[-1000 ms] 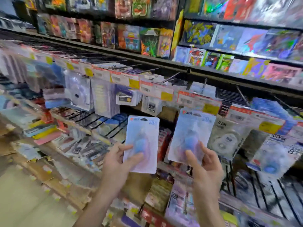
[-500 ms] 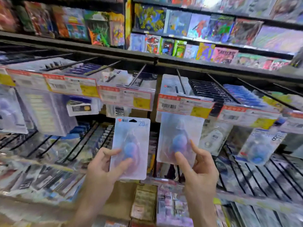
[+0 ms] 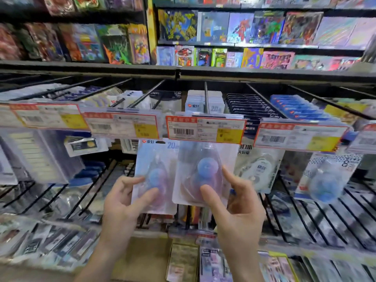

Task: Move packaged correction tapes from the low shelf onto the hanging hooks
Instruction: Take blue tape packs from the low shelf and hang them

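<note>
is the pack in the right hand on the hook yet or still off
Cannot tell: the pack has its top hidden behind the price tag.

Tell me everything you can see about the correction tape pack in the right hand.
The right-hand pack is a pale card under a clear plastic blister, with a blue round correction tape dispenser inside. It is held upright. Its top edge is hidden behind the price label at the front of the centre hook. The right hand pinches its lower part, thumb on the front. Its left edge overlaps the matching pack held in the left hand.
</note>
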Tool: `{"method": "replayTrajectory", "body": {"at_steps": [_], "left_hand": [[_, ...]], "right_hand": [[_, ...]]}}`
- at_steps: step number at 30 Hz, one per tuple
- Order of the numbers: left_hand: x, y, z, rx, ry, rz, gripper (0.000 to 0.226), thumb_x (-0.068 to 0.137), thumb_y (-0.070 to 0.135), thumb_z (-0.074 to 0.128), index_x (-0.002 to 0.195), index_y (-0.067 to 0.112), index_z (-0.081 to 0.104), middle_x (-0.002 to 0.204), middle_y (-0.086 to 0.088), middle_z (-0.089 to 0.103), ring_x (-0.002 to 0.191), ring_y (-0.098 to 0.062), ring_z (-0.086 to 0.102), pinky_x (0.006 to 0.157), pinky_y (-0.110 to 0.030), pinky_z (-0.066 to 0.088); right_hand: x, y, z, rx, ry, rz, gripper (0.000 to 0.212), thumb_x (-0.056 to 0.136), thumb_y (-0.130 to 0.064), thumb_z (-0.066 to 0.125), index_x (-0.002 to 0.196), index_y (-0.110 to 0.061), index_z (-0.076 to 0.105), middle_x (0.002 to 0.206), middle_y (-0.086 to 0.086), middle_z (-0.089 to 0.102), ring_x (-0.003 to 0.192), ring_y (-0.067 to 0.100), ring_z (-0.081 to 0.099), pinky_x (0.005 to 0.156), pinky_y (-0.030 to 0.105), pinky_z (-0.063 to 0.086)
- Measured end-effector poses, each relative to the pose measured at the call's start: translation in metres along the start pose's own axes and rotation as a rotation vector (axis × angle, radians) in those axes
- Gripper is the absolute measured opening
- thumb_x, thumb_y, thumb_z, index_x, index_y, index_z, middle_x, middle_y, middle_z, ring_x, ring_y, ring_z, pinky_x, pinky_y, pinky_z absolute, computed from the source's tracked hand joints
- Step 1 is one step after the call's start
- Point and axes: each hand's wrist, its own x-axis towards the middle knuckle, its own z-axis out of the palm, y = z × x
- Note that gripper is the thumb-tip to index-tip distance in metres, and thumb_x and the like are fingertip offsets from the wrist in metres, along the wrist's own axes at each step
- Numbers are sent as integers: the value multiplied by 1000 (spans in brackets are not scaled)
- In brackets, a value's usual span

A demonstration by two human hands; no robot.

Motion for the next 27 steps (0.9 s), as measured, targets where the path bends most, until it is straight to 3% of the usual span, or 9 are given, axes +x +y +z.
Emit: {"method": "replayTrajectory", "body": {"at_steps": [3, 5, 10, 15, 19, 21, 23, 27], "left_hand": [[-1, -1, 0, 3, 5, 23, 25, 67, 18, 77, 89, 19, 65, 91, 7, 73, 88, -8, 71, 71, -30, 59], [-1, -1, -2, -1, 7, 39, 30, 68, 16, 76, 93, 11, 62, 93, 8, 74, 88, -6, 71, 67, -18, 57], [-2, -6, -5, 7, -2, 54, 30, 67, 13, 74, 94, 10, 62, 93, 11, 75, 89, -6, 71, 67, -15, 56], [0, -11, -9, 7, 7, 74, 24, 69, 15, 76, 83, 31, 68, 98, -3, 75, 95, -17, 72, 77, -26, 59], [0, -14, -12, 26, 11, 63, 26, 71, 16, 78, 93, 22, 65, 102, -8, 74, 104, -26, 69, 94, -50, 54], [0, -14, -14, 39, 9, 54, 31, 71, 19, 83, 96, 20, 65, 102, -8, 74, 104, -26, 69, 94, -51, 53], [0, -14, -15, 42, 7, 51, 37, 69, 29, 91, 96, 23, 66, 104, -8, 74, 105, -26, 69, 94, -52, 53], [0, -13, -15, 38, 9, 37, 41, 60, 44, 83, 94, 29, 67, 105, -9, 74, 105, -28, 70, 96, -55, 51]], "right_hand": [[-5, 3, -2, -11, 4, 12, 38, 69, -47, 84, 104, -48, 70, 108, -19, 73, 104, 4, 69, 85, 15, 51], [-8, 6, -3, -22, 9, 35, 42, 64, -48, 83, 104, -47, 71, 103, -18, 74, 96, 3, 70, 81, 16, 52], [-15, 8, -1, 12, 4, 42, 45, 64, -48, 85, 107, -43, 71, 105, -15, 74, 103, 6, 70, 85, 14, 51], [-12, 1, 2, -32, -32, 3, 41, 70, -38, 78, 110, -43, 68, 107, -24, 72, 104, 0, 68, 84, 11, 50], [-14, 3, 1, -40, -21, 25, 47, 71, -28, 84, 108, -53, 68, 106, -24, 72, 104, 1, 68, 84, 13, 51], [-13, 3, -1, -45, -25, 27, 47, 74, -22, 80, 106, -55, 69, 104, -24, 72, 101, 0, 68, 83, 12, 51], [-11, 3, -1, -49, -33, 53, 38, 76, -23, 83, 103, -47, 72, 104, -27, 71, 101, -2, 67, 83, 12, 50], [-7, 11, 3, -33, -8, 117, 34, 78, -20, 77, 108, -32, 67, 106, -30, 69, 103, -9, 63, 81, 6, 47]]}}
